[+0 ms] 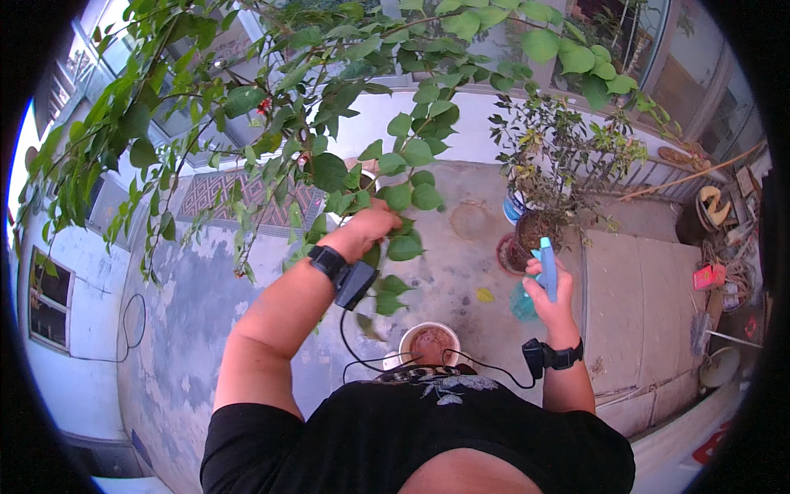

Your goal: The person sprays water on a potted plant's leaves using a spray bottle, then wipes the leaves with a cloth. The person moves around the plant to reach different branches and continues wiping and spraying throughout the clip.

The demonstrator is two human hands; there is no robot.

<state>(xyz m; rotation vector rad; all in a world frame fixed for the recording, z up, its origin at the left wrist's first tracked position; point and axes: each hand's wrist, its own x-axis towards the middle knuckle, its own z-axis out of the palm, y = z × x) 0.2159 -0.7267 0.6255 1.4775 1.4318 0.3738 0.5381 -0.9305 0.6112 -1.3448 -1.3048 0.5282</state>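
My left hand [372, 223] reaches into the hanging foliage, its fingers curled around a leafy branch [404, 185]. Leaves partly cover the fingertips, and broad green leaves [404, 246] hang just below the hand. In my right hand [551, 290] is a spray bottle with a blue trigger head [547, 272] and a see-through teal body [523, 302]. Its nozzle points up and away from me, and the fingers wrap the neck and trigger. Dark straps with small black devices sit on both wrists.
Close to my body stands a white pot of brown soil [430, 341]. A bushy potted shrub [543, 154] grows ahead on the right. A patterned mat [247, 200] lies on the concrete floor at the left. Clutter, including a red box [709, 277], lines the right side. Black cables hang across my front.
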